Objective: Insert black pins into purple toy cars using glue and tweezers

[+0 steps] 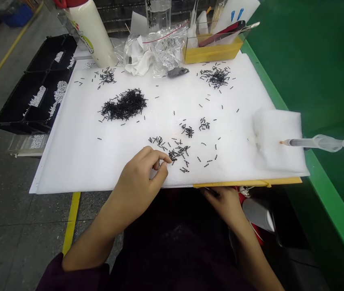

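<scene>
Black, slender, rod-shaped pieces (178, 152) crowd left hand's (137, 178) nearly pinched fingertips | careless sideways brush could scatter them | right hand's (229, 202) fingers part-hidden, grip unclear

Small black pieces (179, 151), loosely scattered

Factory workbench — small parts (125, 104) heaped

Small pcs (129, 104) are coloured blk; foam sheet (75, 161) is coloured wht. Bottle (94, 36) is finished in cream w/ red cap (70, 3), holder (213, 53) in yel., bench (311, 60) in grn., sleeve (69, 275) in dk. purple. Grey flr. (2, 250) is marked w/ yel. stripes (72, 220).
</scene>
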A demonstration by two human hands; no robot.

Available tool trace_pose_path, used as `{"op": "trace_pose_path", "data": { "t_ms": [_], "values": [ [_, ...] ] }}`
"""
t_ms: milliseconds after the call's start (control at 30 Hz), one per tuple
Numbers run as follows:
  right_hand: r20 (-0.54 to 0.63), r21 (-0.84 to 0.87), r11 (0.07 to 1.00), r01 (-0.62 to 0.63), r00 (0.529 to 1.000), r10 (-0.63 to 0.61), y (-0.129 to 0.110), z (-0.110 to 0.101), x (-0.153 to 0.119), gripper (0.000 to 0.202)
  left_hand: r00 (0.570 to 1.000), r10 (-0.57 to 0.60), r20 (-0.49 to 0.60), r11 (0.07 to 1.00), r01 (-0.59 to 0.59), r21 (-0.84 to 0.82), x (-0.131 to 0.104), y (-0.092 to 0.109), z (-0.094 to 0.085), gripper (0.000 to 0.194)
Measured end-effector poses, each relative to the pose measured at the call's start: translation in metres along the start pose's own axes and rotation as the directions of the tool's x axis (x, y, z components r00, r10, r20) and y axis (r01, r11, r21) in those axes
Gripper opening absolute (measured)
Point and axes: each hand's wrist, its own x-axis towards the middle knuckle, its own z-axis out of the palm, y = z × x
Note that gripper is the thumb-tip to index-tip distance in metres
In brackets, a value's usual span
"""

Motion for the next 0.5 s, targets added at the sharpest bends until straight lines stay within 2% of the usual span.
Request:
{"op": "trace_pose_path", "data": {
  "t_ms": [133, 333, 500],
  "values": [
    [0.006, -0.004, 1.000, -0.005, 1.000, 0.005, 0.001, 0.000, 0.000, 0.022, 0.998, 0.041, -0.046, 0.999, -0.039, 0.028, 0.003, -0.003, 0.000, 0.018],
    [0.007, -0.013, 1.000, -0.004, 1.000, 0.005, 0.002, 0.000, -0.001, 0.021, 0.984, 0.172, -0.051, 0.981, -0.166, 0.103, 0.013, -0.001, 0.014, 0.008],
    [-0.011, -0.013, 1.000, 0.005, 1.000, -0.005, 0.001, 0.002, -0.001, 0.025, 0.988, 0.155, -0.025, 0.980, -0.151, 0.127, 0.015, 0.005, 0.019, 0.014]
  ]
}}
